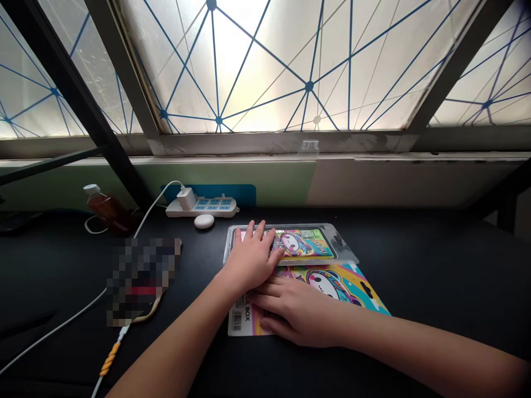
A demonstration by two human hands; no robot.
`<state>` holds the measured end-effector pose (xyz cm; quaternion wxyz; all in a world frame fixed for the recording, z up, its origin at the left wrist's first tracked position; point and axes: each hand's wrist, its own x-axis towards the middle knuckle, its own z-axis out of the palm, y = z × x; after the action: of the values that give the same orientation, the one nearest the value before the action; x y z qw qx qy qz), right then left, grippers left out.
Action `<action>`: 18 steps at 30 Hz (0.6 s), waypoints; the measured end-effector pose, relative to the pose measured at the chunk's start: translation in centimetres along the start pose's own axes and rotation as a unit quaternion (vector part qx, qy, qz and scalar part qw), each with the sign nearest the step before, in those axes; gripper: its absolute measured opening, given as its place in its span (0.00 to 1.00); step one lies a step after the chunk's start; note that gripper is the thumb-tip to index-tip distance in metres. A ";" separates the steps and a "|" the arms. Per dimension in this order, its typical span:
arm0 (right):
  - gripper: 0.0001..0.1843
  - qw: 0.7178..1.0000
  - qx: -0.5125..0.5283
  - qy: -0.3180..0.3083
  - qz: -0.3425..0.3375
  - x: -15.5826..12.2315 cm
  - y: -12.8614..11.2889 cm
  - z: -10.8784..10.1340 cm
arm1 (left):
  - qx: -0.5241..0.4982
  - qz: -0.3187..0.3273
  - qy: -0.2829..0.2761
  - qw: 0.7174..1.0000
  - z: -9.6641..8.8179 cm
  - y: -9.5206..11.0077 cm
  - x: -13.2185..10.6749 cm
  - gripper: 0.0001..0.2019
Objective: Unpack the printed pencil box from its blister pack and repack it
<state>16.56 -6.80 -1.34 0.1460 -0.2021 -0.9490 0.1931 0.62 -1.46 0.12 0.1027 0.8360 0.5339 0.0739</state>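
Frosted window (265, 66) is running along behind the black desk (415, 276). Clear plastic tray (344, 243) is the reference, lying on the desk and holding a cartoon-printed card (301, 244). Printed cartoon packaging (332, 282) is lying just in front of the tray. Left hand (251, 257) is lying on the tray, fingers spread flat, gripping nothing. Right hand (290, 312) is resting on the packaging, fingers extended, gripping nothing. Power strip (202, 207) and amber-liquid bottle (105, 209) are sitting left of the tray. White mouse (204, 221) is lying just left of it.
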 end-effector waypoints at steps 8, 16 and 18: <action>0.17 0.996 -0.079 0.037 -0.029 0.0 0.5 -1.2 | -0.005 0.026 -0.007 1.000 -0.7 -0.8 -0.3 0.33; 0.18 0.956 -0.164 0.109 0.218 -2.3 6.4 -7.6 | 0.009 0.073 -0.081 0.994 -1.6 -2.3 -1.3 0.64; 0.27 0.956 -0.138 0.080 0.245 -2.7 7.9 -8.3 | 0.016 0.065 -0.089 0.994 -1.6 -2.1 -1.3 0.64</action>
<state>24.49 1.24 2.08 0.1399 -0.4618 -0.8728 0.0732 -2.09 -1.62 1.10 0.1313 0.8737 0.4685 -0.0027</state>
